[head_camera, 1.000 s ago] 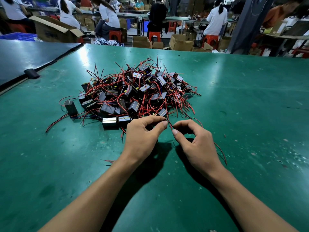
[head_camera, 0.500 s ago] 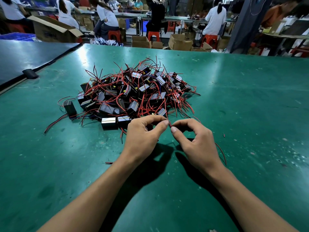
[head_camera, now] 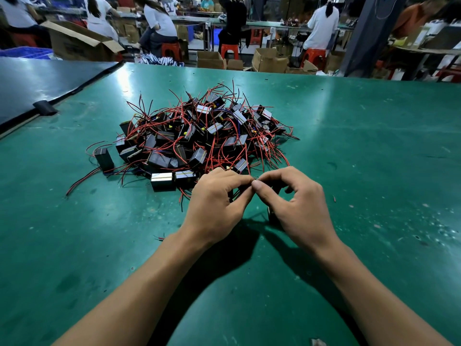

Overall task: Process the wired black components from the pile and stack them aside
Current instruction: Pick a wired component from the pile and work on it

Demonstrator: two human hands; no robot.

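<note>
Red-wired black blocks (head_camera: 159, 159); thin wire (head_camera: 254, 178) in left hand (head_camera: 214, 203), right hand (head_camera: 299, 208) (fingers (head_camera: 259, 188) pinched).

Bright overhead light leaves pale glare streaks on the green surface (head_camera: 349, 151). Dark shadows pool under both forearms. The wide lens bends the edges; the background is slightly soft.

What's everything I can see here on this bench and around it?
pile: one, black parts with red wires, table centre
loose part: one, black, just left of pile
table: one, green, under it all
mat: one, dark, far left
boxes: several, brown, on floor behind
stools: several, red, behind table
people: several, seated at the back
hands: two, left hand and right hand pinching a thin wire before the pile
</note>
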